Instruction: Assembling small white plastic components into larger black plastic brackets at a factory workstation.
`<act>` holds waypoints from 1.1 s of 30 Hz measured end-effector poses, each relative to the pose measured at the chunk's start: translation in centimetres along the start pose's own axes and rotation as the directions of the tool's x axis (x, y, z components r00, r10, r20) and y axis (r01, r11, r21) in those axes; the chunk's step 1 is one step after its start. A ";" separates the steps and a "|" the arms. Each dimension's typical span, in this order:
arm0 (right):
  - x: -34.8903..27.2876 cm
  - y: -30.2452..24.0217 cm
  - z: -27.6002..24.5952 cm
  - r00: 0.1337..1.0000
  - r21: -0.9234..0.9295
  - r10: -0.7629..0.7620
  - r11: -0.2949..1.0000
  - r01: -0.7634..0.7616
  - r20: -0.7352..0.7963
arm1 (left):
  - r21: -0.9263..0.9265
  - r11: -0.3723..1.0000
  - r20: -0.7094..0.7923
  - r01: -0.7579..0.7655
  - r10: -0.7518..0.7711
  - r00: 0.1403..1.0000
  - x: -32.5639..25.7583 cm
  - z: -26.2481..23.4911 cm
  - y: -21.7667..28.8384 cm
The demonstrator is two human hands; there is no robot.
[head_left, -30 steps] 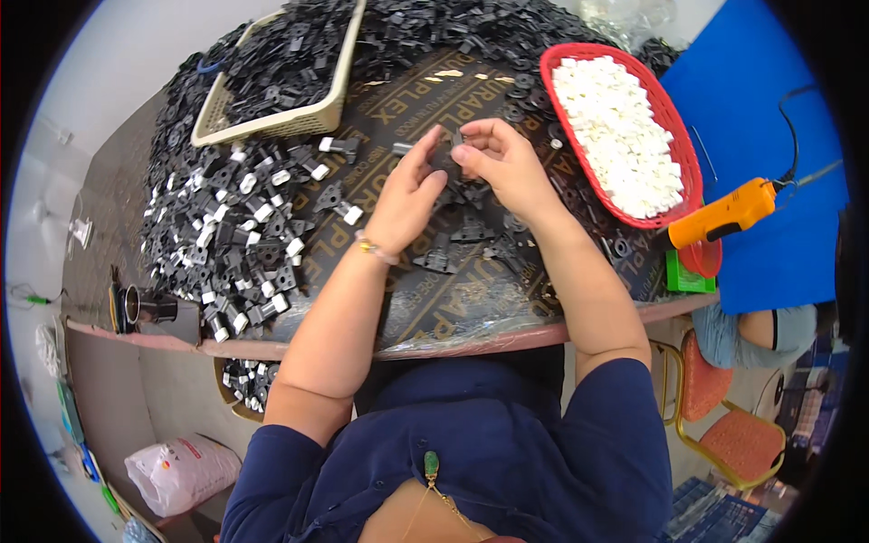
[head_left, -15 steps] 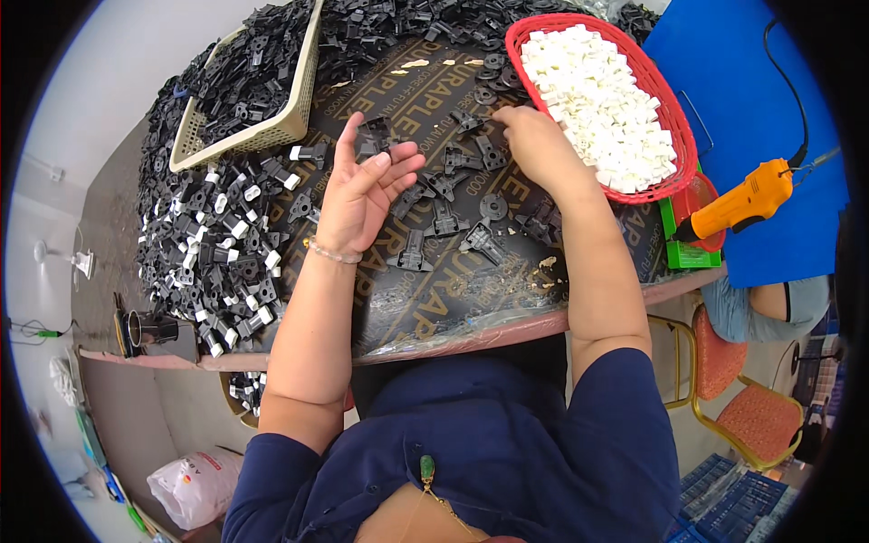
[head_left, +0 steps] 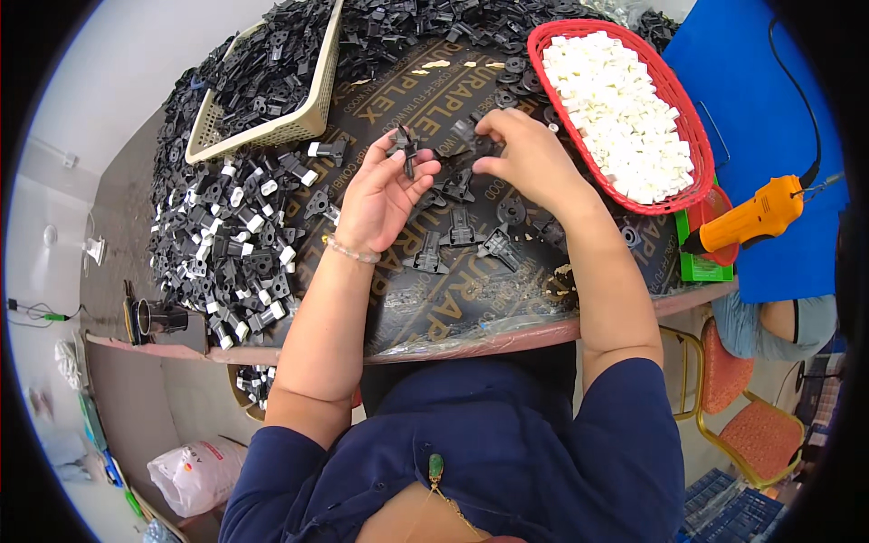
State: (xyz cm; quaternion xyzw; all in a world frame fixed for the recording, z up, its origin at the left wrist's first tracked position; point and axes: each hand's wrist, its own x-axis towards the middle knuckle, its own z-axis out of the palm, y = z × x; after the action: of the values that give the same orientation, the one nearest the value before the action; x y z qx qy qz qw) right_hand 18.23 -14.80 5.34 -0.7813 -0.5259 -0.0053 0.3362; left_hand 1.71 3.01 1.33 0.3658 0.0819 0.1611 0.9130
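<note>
My left hand is pinching a black part in its fingers, upper middle of the frame. Fingers on my right hand curl by a blurry piece, can't tell if they've got it. Probably mid-pickup, so next wants a sure pinch imo.

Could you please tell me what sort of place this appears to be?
Probably a small assembly workshop: black plastic parts are heaped on the table, a red basket holds white pieces, and an orange corded tool is at the right.
</note>
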 end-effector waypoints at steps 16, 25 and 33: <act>0.0 -2.9 1.6 0.983 0.319 -0.172 0.929 0.185 -0.067 | 0.052 0.998 -0.012 0.025 -0.024 1.000 -0.8 1.9 0.4; 0.0 -3.4 1.7 0.979 0.366 -0.161 0.910 0.196 -0.125 | -0.022 0.999 -0.004 0.030 -0.030 1.000 -0.5 0.8 0.2; 0.2 -3.7 2.0 0.950 0.437 -0.177 0.856 0.277 -0.256 | -0.032 0.996 0.043 0.078 -0.076 0.996 -0.9 1.5 -0.2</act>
State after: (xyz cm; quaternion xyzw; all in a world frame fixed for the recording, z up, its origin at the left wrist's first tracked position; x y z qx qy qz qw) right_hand 14.57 -12.73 5.78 -0.6044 -0.5624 0.0007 0.5642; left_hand 1.34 1.55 2.32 0.3502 0.0743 0.1196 0.9260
